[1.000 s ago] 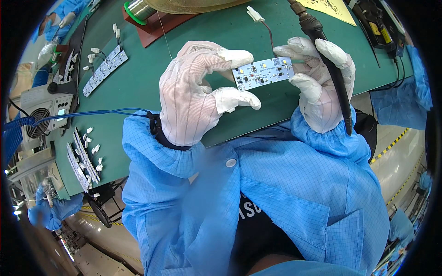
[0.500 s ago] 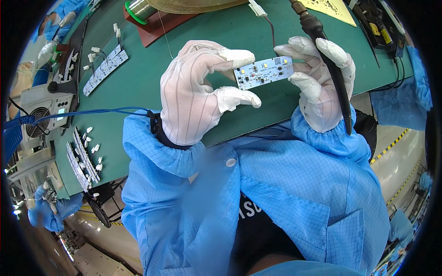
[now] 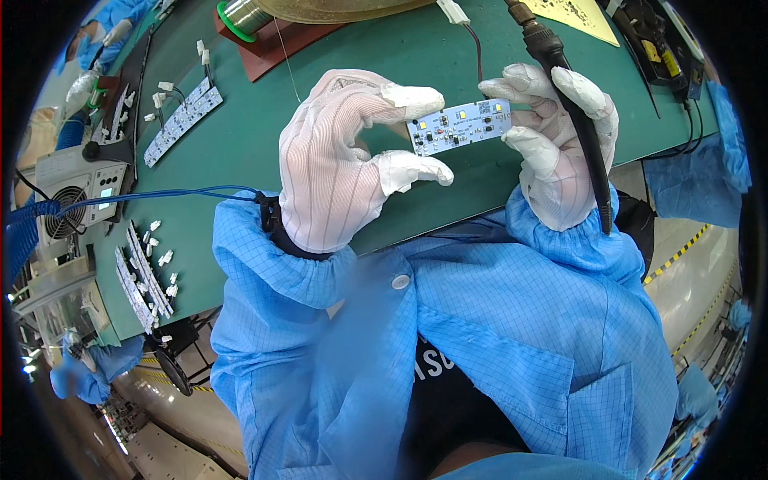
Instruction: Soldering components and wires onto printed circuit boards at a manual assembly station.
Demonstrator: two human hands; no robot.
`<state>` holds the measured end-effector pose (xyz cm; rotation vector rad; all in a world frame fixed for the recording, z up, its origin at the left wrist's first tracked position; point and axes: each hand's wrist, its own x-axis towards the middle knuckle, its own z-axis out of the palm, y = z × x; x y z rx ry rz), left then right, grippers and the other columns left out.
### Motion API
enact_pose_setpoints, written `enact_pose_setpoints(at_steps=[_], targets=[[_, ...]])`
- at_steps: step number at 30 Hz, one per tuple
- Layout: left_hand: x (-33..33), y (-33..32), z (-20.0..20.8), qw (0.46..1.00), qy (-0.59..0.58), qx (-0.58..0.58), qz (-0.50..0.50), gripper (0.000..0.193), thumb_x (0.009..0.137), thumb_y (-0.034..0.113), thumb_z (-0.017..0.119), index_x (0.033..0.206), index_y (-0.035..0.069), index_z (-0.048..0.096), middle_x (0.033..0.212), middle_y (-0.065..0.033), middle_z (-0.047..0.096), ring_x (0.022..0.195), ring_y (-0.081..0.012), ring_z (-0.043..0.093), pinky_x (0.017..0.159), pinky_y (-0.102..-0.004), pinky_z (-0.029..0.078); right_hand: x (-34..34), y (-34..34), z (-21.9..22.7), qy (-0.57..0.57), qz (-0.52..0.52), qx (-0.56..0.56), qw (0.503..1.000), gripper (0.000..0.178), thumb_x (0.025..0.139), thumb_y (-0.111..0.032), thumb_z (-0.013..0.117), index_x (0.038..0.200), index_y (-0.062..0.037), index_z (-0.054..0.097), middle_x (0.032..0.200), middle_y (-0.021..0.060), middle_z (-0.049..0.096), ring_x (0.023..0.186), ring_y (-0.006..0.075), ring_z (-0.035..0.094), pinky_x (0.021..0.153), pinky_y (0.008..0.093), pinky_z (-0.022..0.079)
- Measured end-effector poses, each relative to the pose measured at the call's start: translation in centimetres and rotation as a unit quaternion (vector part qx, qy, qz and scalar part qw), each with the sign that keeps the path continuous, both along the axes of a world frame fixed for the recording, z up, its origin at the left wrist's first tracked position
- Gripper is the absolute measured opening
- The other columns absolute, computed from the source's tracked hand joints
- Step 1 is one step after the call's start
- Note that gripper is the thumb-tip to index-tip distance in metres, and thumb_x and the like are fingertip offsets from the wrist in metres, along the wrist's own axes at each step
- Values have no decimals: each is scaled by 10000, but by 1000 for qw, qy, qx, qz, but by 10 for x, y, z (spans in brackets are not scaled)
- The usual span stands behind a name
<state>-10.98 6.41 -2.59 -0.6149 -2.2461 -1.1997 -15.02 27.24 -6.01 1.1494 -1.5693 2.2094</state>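
A small white circuit board [image 3: 460,128] with tiny components is held slightly tilted above the green bench mat. At its left end is my left hand [image 3: 340,156], in a striped white glove. Its index finger lies at the upper corner, another finger reaches behind the board, and the thumb stands apart below. My gloved right hand [image 3: 556,148] pinches the right end between thumb and fingers. That hand also holds a black soldering iron [image 3: 582,120], tip pointing down toward my sleeve. A dark wire [image 3: 478,56] leads from beside my right fingers to a white connector [image 3: 454,11].
A solder wire spool [image 3: 244,18] stands on a red-brown base at the back. One wired board strip [image 3: 184,120] lies to the left; several more strips [image 3: 144,276] lie nearer. A fan-vented unit [image 3: 80,196] sits at far left. A blue cord [image 3: 160,194] runs to my left wrist.
The white connector and its wire have shifted slightly right and upward. The board has moved very slightly right; both hands keep nearly the same pose.
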Motion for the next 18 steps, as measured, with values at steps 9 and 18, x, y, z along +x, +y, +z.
enact_pose_setpoints(at_steps=[9, 18], targets=[[-1, 0, 0, 1000, 18, -17, 2, 473, 503, 293, 829, 897, 89, 667, 907, -24, 682, 829, -214, 613, 701, -317, 508, 0, 0, 0, -13, 10, -18, 1000, 606, 743, 122, 613, 1280, -79, 415, 1192, 236, 547, 1065, 407, 576, 828, 449, 560], [0, 1, 1, 1000, -2, 3, 5, 466, 500, 294, 829, 894, 94, 680, 890, -20, 684, 825, -214, 615, 709, -318, 506, 1, 0, 0, -8, -2, -6, 1000, 605, 748, 127, 597, 1284, -78, 407, 1193, 243, 542, 1062, 410, 576, 829, 455, 558]])
